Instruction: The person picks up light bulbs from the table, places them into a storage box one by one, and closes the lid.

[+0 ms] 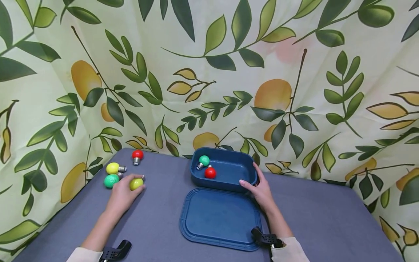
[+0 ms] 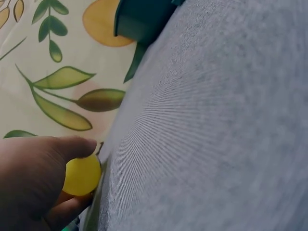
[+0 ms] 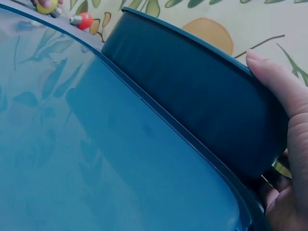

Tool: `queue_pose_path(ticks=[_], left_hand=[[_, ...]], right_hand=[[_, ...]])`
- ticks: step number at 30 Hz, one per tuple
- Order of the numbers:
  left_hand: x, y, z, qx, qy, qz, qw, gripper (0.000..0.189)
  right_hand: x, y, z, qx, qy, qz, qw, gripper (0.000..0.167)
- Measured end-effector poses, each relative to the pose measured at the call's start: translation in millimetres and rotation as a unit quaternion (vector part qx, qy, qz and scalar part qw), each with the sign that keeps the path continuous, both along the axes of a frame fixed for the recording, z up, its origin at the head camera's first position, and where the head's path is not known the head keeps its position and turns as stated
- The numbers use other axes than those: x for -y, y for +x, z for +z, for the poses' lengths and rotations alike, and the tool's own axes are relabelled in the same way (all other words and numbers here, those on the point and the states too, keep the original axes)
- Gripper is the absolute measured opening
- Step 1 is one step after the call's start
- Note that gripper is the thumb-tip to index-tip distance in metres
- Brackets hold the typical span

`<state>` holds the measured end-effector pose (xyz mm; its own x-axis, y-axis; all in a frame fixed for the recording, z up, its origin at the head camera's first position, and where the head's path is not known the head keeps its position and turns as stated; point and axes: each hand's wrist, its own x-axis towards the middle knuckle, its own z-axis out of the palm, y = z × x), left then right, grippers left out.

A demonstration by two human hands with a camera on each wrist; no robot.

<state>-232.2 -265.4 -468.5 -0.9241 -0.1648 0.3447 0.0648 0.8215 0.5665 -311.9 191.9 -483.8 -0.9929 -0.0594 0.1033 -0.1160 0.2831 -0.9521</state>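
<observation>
My left hand (image 1: 123,193) pinches a yellow light bulb (image 1: 136,184) between thumb and fingers, low over the left part of the table. In the left wrist view that bulb (image 2: 83,176) shows as a yellow ball against the fingers. With thumb and fingers, my right hand (image 1: 263,193) grips the right end of a dark blue box (image 1: 235,171). Inside the box, on its left side, lie a green bulb (image 1: 204,160) and a red bulb (image 1: 210,172). The right wrist view shows the thumb over the box's rim (image 3: 192,37).
A blue lid (image 1: 220,218) lies flat on the grey table (image 1: 157,218) in front of the box. Beside the left hand lie a green bulb (image 1: 111,181), another yellow bulb (image 1: 112,168) and a red bulb (image 1: 138,154). A leaf-patterned cloth (image 1: 209,87) hangs behind.
</observation>
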Motion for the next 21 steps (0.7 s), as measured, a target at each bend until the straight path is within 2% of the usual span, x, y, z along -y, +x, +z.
queue_pose_path(ticks=[6,15,21], left_hand=[[-3.7,1.2,2.1,0.013,0.009,0.014,0.9998,0.04],[-8.5,-0.3,-0.5,0.018,0.023,0.027,0.9992,0.042],[-9.1,-2.5,-5.6,0.003,0.015,0.033,0.9993,0.04]], right_hand=[[1.7,1.2,0.7,-0.008,0.001,-0.002,1.0,0.091],[1.7,2.4,-0.3,-0.004,0.003,-0.006,1.0,0.091],[1.3,1.2,0.6,-0.004,0.007,-0.004,1.0,0.091]])
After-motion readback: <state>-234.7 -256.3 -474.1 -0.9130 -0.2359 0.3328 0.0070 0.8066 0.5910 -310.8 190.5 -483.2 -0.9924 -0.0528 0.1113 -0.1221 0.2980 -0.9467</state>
